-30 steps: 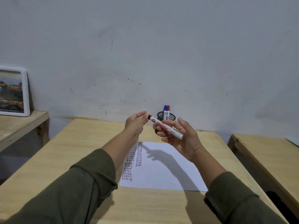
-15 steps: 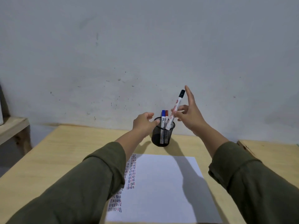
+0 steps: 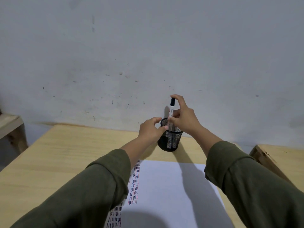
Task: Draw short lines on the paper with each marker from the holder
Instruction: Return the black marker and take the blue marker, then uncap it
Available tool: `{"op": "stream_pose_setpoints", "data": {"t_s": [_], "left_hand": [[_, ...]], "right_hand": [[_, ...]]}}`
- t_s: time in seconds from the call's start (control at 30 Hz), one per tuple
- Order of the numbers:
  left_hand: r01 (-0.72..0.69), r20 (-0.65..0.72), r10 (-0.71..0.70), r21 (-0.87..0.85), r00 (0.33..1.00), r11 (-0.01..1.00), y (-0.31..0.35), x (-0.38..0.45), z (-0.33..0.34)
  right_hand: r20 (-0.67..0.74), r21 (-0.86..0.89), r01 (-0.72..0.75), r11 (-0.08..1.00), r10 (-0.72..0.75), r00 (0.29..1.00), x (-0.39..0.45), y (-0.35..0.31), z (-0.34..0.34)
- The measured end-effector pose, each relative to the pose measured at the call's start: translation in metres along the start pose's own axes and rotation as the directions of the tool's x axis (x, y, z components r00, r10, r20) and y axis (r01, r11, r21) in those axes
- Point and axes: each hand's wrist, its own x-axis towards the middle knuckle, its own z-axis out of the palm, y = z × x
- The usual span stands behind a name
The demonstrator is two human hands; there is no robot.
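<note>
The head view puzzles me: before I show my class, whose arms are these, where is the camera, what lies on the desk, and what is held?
The camera sits on a person's head, looking forward and down, so the arms are their own. No machine is present. On the wooden desk lie a paper with rows of short lines and a black mesh holder. The right hand holds a black-capped marker upright, its lower end in the holder. The left hand touches the holder's rim.

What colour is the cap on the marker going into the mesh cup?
Black, on a white marker barrel; the head view shows it.
</note>
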Motion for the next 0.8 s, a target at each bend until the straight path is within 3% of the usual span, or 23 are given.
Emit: {"op": "stream_pose_setpoints", "data": {"t_s": [0.3,0.63,0.8], "left_hand": [[0.011,0.012,-0.010,-0.089,1.000,0.996,-0.004,0.002,0.002],[0.011,-0.001,-0.011,-0.146,1.000,0.989,-0.005,0.001,0.003],[0.001,-0.008,-0.003,-0.137,1.000,0.991,-0.004,0.000,0.003]], "right_hand": [[0.100,-0.123,0.008,0.992,0.005,0.995,0.002,0.013,0.020],[0.020,-0.258,0.001,0.966,0.005,1.000,0.013,0.024,0.016],[0.009,-0.230,-0.025,0.973,0.028,1.000,0.012,0.022,0.013]]}}
